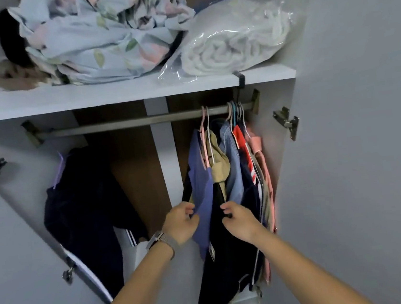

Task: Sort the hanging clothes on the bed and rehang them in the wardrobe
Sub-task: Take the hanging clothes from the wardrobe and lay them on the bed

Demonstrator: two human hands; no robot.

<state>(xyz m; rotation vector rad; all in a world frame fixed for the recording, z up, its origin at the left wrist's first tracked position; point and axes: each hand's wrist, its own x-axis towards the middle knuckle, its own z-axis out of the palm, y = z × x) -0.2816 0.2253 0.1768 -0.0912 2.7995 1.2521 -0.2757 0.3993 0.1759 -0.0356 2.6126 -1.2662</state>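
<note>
Two hands work among clothes hung at the right end of the wardrobe rail (141,121).
Left hand (181,222) pinches the blue garment (203,196); right hand (242,219) grips the dark garment (222,262) beside it.

bedding (96,36) on shelf (113,94) | rail (128,123) below | clothes (232,173) at rail's right end

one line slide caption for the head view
Left hand holds a blue garment and right hand a dark one, on the wardrobe rail.
</note>
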